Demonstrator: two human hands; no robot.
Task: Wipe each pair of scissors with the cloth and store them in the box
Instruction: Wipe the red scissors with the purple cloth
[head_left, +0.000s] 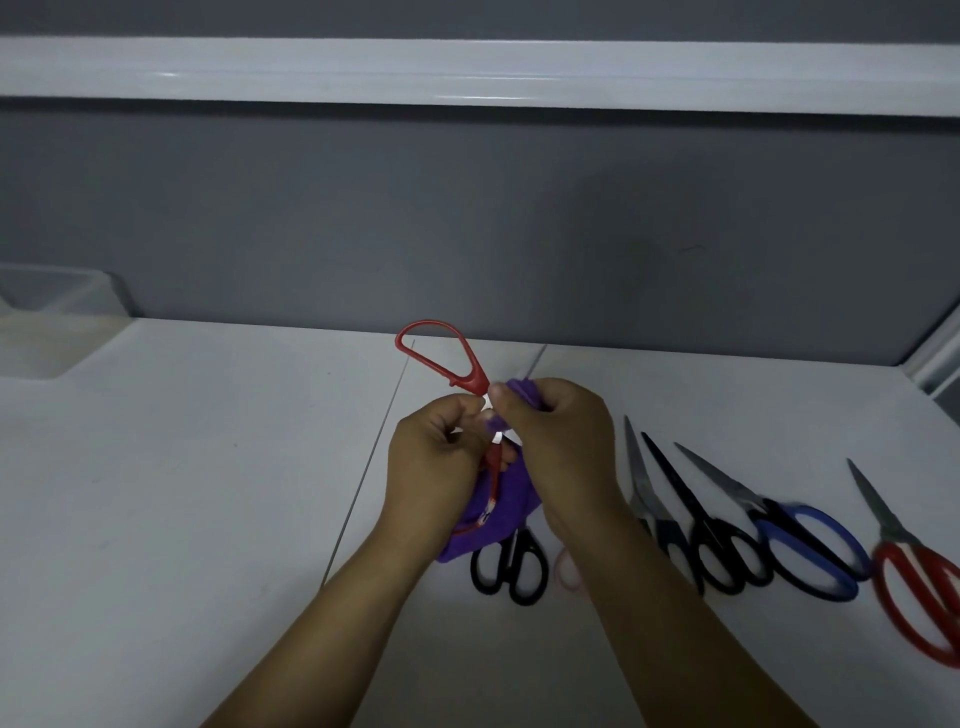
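Above the white table I hold a pair of red-handled scissors, one handle loop pointing up and away from me. My left hand grips the scissors near the pivot. My right hand pinches a purple cloth around the blades, which are mostly hidden. The cloth hangs down below both hands. A clear plastic box stands at the far left of the table.
Several scissors lie on the table to my right: black-handled scissors under the cloth, two dark pairs, a blue-handled pair and a red-handled pair. A grey wall runs along the table's far edge.
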